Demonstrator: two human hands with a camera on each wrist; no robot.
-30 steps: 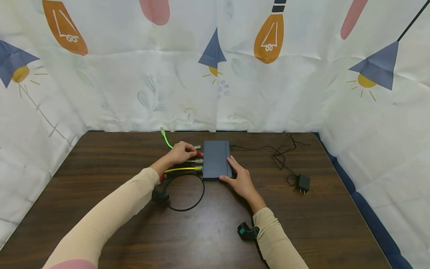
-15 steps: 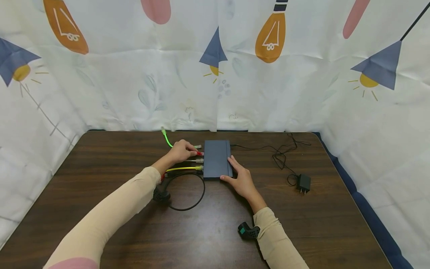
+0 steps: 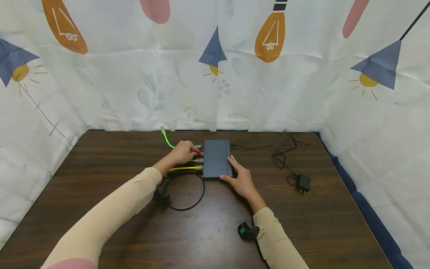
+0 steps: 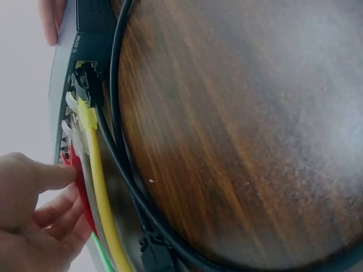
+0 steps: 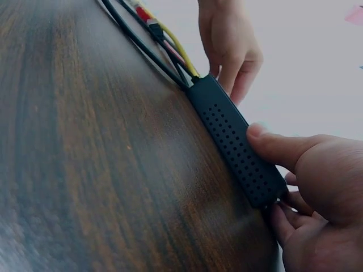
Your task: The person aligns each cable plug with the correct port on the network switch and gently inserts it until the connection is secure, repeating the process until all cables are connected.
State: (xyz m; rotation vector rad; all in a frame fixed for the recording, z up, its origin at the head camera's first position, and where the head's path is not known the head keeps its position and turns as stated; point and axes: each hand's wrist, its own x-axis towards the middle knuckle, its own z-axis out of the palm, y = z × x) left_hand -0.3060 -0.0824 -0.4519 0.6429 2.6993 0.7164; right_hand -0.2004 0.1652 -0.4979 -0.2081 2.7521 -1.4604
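Observation:
A dark grey-blue network switch (image 3: 216,158) lies flat on the brown table. My left hand (image 3: 183,152) pinches the red network cable (image 4: 83,190) close to its plug, right at the switch's port side. Below it in the head view, a grey cable plug (image 3: 198,160) and a yellow cable (image 3: 184,168) run into the same side. A black cable's plug (image 4: 88,85) sits in the nearest port. My right hand (image 3: 242,182) grips the switch's right end, its thumb on the near perforated face and other fingers behind the end.
Near the left wrist, the black cable (image 3: 181,210) curves in a loop. A green cable (image 3: 167,139) lies behind the left hand, one end toward the curtain (image 3: 188,82). On the right are a black power adapter (image 3: 304,183) and its tangled cord (image 3: 279,155), which reaches the switch.
My left hand has shifted slightly right, toward the switch, with its fingers still at the red cable's plug. My right hand and the switch have stayed in place.

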